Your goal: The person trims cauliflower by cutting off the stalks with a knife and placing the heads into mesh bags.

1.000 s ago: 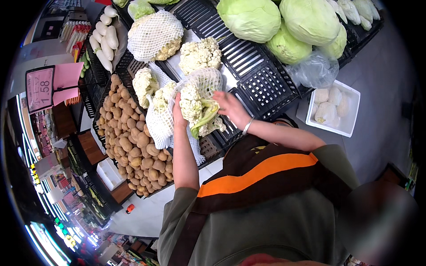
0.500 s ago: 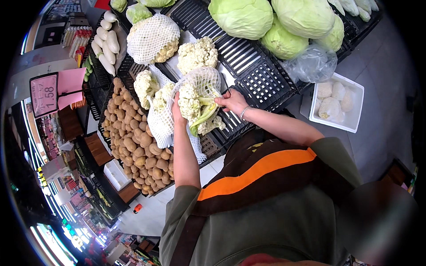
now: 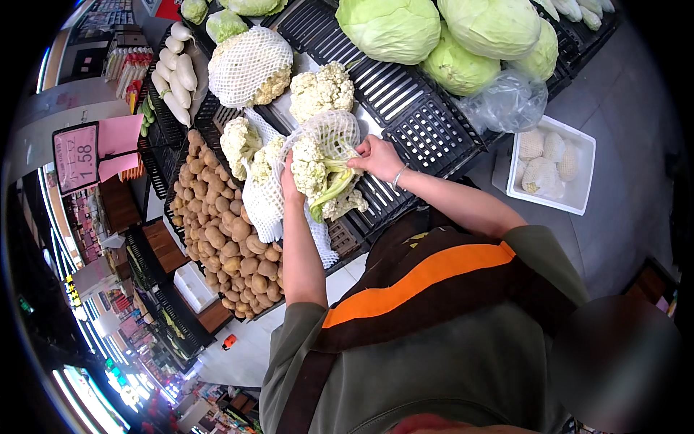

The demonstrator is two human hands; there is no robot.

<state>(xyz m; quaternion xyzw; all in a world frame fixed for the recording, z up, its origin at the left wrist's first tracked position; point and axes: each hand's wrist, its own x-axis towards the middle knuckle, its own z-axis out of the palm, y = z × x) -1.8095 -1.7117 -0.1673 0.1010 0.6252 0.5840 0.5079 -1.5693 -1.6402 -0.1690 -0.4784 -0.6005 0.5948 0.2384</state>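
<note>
Right hand (image 3: 379,160), spread earlier, now pinches green stalk (image 3: 335,189) of one cauliflower (image 3: 309,168); left hand (image 3: 290,182) clasps its florets; cauliflower between potato heap (image 3: 233,242) and black crate (image 3: 426,134); four cabbages (image 3: 389,30) beyond.

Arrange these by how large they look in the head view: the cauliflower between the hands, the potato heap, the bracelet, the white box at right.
1. potato heap
2. white box
3. held cauliflower, partly covered by net
4. bracelet

Apparent size only; they may be at different distances.
</note>
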